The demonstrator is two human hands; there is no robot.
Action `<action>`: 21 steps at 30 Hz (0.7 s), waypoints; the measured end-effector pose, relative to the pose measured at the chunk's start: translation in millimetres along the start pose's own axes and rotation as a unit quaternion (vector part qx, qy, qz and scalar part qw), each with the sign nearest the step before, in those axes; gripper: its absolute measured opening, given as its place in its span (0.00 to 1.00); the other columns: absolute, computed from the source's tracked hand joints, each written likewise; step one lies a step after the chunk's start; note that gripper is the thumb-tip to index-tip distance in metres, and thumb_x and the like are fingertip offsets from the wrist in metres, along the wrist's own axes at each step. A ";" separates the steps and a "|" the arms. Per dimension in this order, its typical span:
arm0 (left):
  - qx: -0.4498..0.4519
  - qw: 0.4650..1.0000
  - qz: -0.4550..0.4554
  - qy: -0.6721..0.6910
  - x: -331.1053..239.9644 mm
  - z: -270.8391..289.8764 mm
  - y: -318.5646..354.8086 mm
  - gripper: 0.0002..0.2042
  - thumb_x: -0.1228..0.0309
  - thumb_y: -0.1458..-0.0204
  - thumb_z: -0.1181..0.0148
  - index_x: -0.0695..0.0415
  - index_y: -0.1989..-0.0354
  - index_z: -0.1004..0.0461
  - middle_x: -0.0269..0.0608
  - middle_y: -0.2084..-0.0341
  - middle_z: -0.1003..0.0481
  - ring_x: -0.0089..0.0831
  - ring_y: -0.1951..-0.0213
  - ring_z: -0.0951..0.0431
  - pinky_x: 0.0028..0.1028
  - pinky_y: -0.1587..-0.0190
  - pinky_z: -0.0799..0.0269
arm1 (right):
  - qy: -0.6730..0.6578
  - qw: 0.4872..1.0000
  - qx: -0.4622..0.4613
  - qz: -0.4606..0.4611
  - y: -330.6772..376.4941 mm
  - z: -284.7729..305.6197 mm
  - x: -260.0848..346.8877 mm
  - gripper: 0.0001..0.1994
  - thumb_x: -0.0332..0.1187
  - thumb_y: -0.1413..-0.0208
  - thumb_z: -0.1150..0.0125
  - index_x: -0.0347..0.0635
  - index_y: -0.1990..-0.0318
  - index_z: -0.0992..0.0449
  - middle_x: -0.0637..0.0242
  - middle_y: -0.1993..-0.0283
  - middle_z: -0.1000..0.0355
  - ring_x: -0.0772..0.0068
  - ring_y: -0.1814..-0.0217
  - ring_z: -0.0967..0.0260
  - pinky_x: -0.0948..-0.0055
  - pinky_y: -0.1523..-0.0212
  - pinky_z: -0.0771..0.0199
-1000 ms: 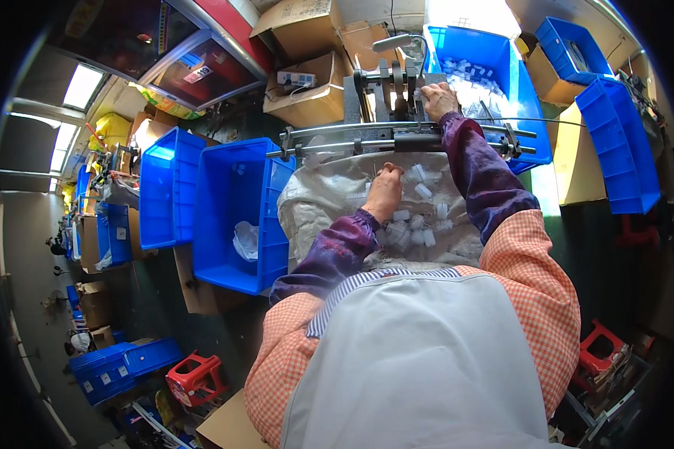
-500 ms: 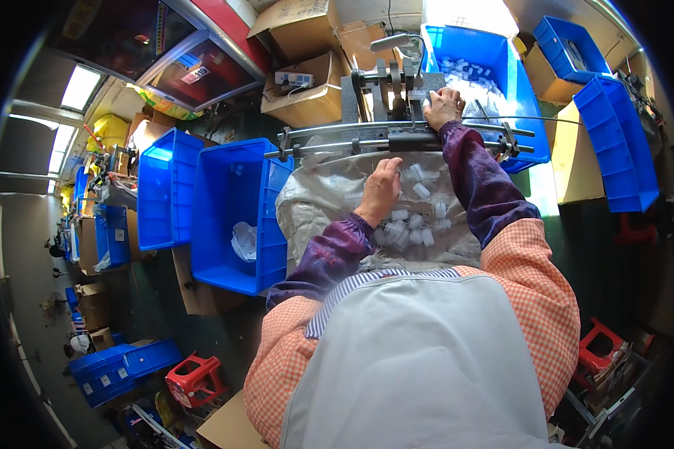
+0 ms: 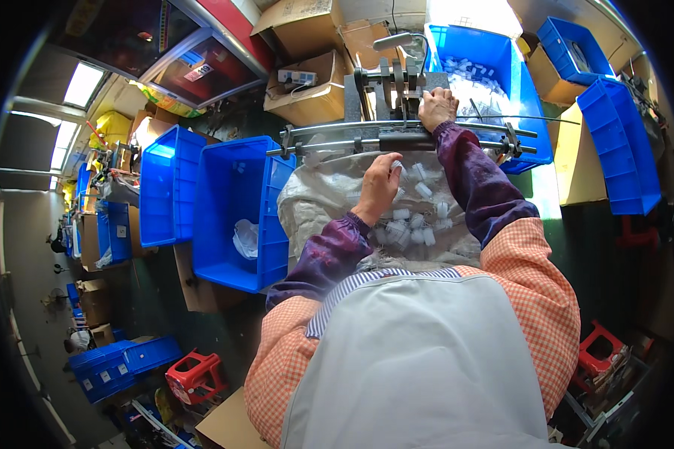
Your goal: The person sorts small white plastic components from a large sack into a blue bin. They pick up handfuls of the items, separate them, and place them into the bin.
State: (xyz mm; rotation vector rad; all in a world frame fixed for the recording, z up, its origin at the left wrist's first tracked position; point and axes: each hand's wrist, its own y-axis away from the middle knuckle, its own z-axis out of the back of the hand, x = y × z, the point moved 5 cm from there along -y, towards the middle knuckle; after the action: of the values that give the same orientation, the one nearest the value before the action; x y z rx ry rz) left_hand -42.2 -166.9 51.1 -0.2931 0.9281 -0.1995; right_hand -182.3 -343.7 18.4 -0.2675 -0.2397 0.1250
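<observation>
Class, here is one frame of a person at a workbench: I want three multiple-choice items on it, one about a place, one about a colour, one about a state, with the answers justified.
1. Where does the right hand rest?
A. on the grey metal machine
B. in the big blue bin
C. on the red stool

2. What colour is the big bin at the person's left?
A. yellow
B. blue
C. green

3. What is the left hand doing?
A. hanging empty at the person's side
B. gripping the metal rail
C. reaching among the small white parts on the sack

Answers: 1 A, the hand lies on the machine's top behind the rail. 2 B, its walls are bright blue. 3 C, its fingers are on the white pieces over the sack.
</observation>
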 end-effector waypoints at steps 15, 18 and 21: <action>-0.019 0.995 0.000 0.097 -25.2 0.2 -19.4 0.08 0.77 0.53 0.41 0.62 0.63 0.27 0.43 0.71 0.23 0.24 0.69 0.23 0.21 0.67 0.29 | -0.022 0.995 -0.072 -0.067 -15.3 58.4 -102.6 0.19 0.38 0.51 0.47 0.43 0.51 0.35 0.55 0.59 0.29 0.53 0.63 0.28 0.59 0.59 0.31; -0.050 0.994 -0.022 0.093 -24.0 2.2 -22.2 0.09 0.77 0.52 0.42 0.62 0.62 0.27 0.44 0.70 0.23 0.25 0.68 0.22 0.21 0.66 0.29 | -0.330 0.904 0.249 0.113 37.6 71.5 -34.4 0.21 0.37 0.45 0.48 0.45 0.44 0.37 0.58 0.59 0.30 0.73 0.63 0.32 0.71 0.63 0.31; -0.046 0.994 -0.005 0.094 -30.0 -1.3 -27.9 0.13 0.75 0.53 0.40 0.62 0.58 0.29 0.46 0.70 0.23 0.28 0.67 0.22 0.22 0.66 0.28 | -0.523 0.755 0.333 0.214 82.9 58.8 2.5 0.15 0.30 0.47 0.48 0.42 0.50 0.31 0.62 0.65 0.27 0.78 0.67 0.33 0.73 0.67 0.33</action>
State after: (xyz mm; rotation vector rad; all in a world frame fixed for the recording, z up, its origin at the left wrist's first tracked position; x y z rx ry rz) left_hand -62.0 -184.6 82.3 -0.3689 1.1245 -0.1969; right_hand -202.1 -249.4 51.1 0.5195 -1.2306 0.8120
